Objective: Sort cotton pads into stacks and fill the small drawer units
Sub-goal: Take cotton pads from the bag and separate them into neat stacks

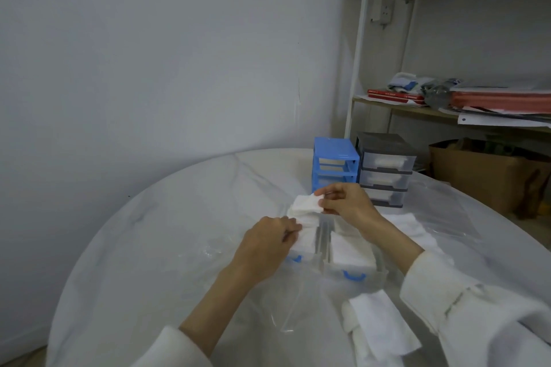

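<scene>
Two clear drawers with blue handles lie side by side on the table. The left drawer [310, 250] and the right drawer [354, 268] both hold white cotton pads. My right hand [346, 199] pinches a stack of cotton pads [305, 206] above the left drawer's far end. My left hand [268, 243] grips the pads at the left drawer's near side. A blue drawer unit [335, 164] with empty slots stands behind. Beside it is a grey drawer unit [384, 168] whose clear drawers contain pads. Loose pads [378, 325] lie near my right sleeve.
The round white table [155, 232] is covered by clear plastic sheeting. More pads [417, 229] lie right of the drawers. A shelf [447, 110] with papers and books stands at the back right, with a brown cardboard box [483, 179] under it.
</scene>
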The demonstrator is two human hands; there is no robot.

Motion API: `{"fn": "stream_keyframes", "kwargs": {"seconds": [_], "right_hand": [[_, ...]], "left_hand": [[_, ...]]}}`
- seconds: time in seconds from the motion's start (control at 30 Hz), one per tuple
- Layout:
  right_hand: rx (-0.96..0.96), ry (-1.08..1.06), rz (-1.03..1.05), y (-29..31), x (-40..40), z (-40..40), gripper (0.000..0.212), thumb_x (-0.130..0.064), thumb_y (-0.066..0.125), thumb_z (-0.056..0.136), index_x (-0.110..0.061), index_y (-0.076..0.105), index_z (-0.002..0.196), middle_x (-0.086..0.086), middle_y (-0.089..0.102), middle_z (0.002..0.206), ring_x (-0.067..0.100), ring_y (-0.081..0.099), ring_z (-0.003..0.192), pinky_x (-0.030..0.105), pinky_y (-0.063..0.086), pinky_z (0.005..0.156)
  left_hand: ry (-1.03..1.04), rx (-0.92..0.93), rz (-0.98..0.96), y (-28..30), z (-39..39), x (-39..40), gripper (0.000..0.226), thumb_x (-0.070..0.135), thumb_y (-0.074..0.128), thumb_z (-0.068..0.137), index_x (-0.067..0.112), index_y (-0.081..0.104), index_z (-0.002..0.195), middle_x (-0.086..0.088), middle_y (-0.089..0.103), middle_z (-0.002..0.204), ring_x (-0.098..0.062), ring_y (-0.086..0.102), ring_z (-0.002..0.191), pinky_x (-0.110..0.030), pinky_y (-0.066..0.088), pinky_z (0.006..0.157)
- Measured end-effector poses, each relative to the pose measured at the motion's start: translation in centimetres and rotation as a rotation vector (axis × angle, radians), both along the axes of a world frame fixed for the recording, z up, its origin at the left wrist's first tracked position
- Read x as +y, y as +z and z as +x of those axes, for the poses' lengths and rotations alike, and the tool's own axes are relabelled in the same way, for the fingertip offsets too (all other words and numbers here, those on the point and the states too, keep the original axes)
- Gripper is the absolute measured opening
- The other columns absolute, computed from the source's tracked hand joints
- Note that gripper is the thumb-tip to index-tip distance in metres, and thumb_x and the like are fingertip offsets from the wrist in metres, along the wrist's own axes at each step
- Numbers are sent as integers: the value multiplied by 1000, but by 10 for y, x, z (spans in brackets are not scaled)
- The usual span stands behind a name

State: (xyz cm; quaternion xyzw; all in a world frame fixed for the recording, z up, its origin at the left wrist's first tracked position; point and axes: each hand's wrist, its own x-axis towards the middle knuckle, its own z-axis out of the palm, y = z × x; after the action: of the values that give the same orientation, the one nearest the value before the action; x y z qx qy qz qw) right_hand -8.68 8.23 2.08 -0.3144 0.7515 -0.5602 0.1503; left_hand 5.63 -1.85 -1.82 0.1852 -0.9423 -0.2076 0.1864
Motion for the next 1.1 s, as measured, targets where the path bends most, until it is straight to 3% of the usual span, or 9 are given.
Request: {"fn": "stream_keyframes", "kwargs": {"seconds": [0.23, 0.3, 0.37, 0.43, 0.53, 0.63, 0.8, 0.93, 1.1], "right_hand": [[314, 37, 205, -10, -10, 1, 16, 2, 61, 85, -6, 67, 98, 7, 59, 91, 11, 57, 73, 3, 44, 53], [418, 37, 261, -12, -12, 0, 16, -2, 60, 87, -9, 67, 100, 4, 57, 96, 9, 55, 76, 8, 44, 60], [516, 37, 301, -14, -13, -1, 16, -6, 61, 88, -12, 69, 100, 5, 55, 106, 14, 55, 88, 16, 43, 75], [574, 47, 321, -15, -13, -2, 16, -8, 62, 88, -14, 69, 101, 7, 52, 110, 16, 52, 96, 19, 38, 80], [625, 60, 344, -13, -12, -2, 16, -12, 61, 89, -12, 67, 104, 7, 49, 109, 13, 47, 94, 17, 31, 78], [611, 71, 341, -13, -12, -1, 18, -14, 60, 89, -13, 63, 107, 8, 52, 113, 16, 49, 99, 19, 33, 80], [643, 132, 363, -7, -7, 5, 18, -20, 63, 88, -16, 68, 105, 3, 59, 117, 16, 51, 111, 29, 42, 93], [663, 265, 421, -6, -4, 11, 24, -22, 59, 91, -20, 66, 114, -2, 62, 120, 12, 55, 107, 26, 44, 93], [709, 340, 499, -8, -5, 13, 31, -23, 49, 97, -20, 59, 125, -3, 57, 130, 13, 54, 115, 27, 43, 98]], "left_hand": [[136, 270, -4, 8, 2, -2, 23, 14, 49, 93, 17, 68, 106, 1, 67, 108, -16, 59, 100, -26, 44, 86], [157, 290, 1, 8, 4, -4, 23, 13, 48, 94, 17, 63, 111, 2, 63, 111, -15, 55, 104, -24, 42, 87], [159, 222, 2, 6, 4, -6, 30, 16, 47, 95, 19, 54, 125, 4, 56, 124, -13, 50, 114, -21, 36, 90], [159, 152, 39, 4, 5, -6, 37, 19, 45, 97, 19, 47, 134, 4, 51, 134, -13, 46, 122, -22, 34, 95], [171, 106, 132, 3, 4, -7, 42, 21, 45, 97, 17, 42, 139, 0, 49, 139, -17, 44, 127, -28, 34, 103], [188, 103, 208, 1, 3, -8, 43, 21, 48, 96, 17, 43, 138, -1, 51, 137, -19, 47, 125, -31, 36, 104], [175, 82, 256, 1, 3, -7, 41, 22, 48, 96, 17, 45, 137, 0, 55, 132, -19, 53, 117, -31, 42, 99], [156, 102, 272, 2, 4, -5, 38, 21, 49, 95, 17, 49, 133, -1, 59, 126, -19, 56, 110, -30, 45, 93], [155, 112, 286, 2, 3, -5, 37, 20, 49, 95, 16, 51, 131, -2, 60, 124, -20, 56, 110, -32, 45, 94]]}}
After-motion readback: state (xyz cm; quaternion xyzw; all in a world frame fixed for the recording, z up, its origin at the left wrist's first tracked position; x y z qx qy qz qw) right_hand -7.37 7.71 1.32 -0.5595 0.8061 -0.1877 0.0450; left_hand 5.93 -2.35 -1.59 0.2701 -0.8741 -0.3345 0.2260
